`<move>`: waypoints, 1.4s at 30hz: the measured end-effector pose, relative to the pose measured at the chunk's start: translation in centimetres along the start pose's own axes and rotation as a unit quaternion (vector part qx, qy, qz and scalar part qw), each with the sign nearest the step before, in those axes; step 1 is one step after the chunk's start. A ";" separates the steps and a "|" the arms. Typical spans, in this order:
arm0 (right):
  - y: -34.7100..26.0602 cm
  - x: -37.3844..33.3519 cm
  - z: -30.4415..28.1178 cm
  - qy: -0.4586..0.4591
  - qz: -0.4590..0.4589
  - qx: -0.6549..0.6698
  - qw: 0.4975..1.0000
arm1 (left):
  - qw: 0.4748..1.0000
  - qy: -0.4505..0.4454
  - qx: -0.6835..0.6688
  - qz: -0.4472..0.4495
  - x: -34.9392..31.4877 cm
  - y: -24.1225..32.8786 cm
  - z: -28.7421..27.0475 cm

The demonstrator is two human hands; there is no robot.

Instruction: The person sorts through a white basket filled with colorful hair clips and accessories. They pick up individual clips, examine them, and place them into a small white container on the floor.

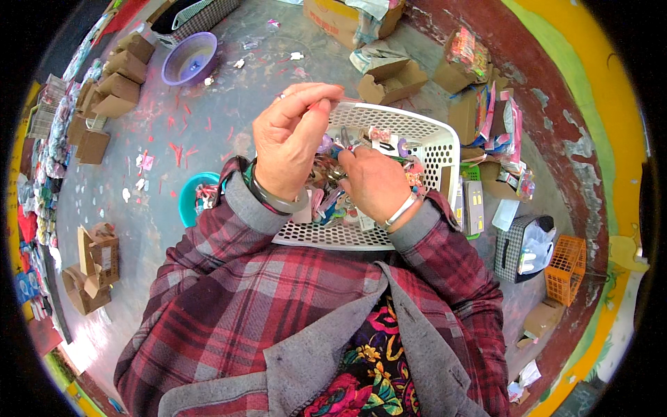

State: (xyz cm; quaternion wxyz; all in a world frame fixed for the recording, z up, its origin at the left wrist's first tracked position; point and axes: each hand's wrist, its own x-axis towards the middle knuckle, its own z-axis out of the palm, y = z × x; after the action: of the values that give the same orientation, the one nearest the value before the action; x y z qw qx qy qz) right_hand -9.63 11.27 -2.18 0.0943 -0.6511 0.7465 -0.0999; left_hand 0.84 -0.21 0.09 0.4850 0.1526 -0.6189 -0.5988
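Basket (pixel 340 238): white, with pierced walls, close in front of the person; what it rests on is hidden.
Small items (pixel 332 206): a mixed, colourful heap inside the basket, some in clear wrapping.
Left hand (pixel 288 135): above the basket's left side, thumb and forefinger pinched together; I cannot tell whether anything is between them.
Right hand (pixel 379 184): over the basket, fingers down among the small items; I cannot tell whether they grasp one.
Floor (pixel 240 97): grey and stained, with red strips (pixel 176 154) and white scraps (pixel 140 184) strewn left of the basket.
Bowl (pixel 185 200): teal, just left of the basket, holding small pieces.
Basin (pixel 167 71): purple, beyond the basket to the left.
Cartons (pixel 118 94): stacked well left of the basket.
Crate (pixel 566 267): orange, well right of the basket.
Wall (pixel 590 208): right of the basket, dark red below, green and yellow above, paint flaking.
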 end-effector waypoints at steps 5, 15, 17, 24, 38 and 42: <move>1.8 0.7 0.6 -0.012 0.043 -0.010 0.999 | 1.000 0.010 -0.016 -0.008 -0.1 0.3 -0.1; 0.6 0.8 -0.2 0.127 -0.057 -0.047 0.989 | 1.000 -0.005 -0.009 -0.011 0.0 0.0 -0.3; 0.2 0.5 1.3 0.076 -0.061 0.002 0.995 | 1.000 -0.023 0.011 -0.016 0.0 0.0 -0.4; 0.7 1.0 2.2 0.049 -0.045 -0.024 0.997 | 0.999 -0.024 0.004 -0.022 0.0 0.1 -0.6; 0.1 1.1 2.6 0.038 -0.021 0.017 0.999 | 0.999 -0.027 0.018 -0.032 -0.1 0.1 -0.6; -0.1 1.0 2.0 0.043 -0.051 -0.005 0.998 | 0.998 -0.030 -0.006 -0.050 -0.1 -0.2 -0.5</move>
State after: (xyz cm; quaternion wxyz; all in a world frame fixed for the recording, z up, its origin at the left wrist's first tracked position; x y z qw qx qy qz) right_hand -9.14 10.24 -4.07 0.0538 -0.6835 0.7164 -0.1289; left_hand 1.19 -0.51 -0.19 0.4366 0.1624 -0.6209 -0.6305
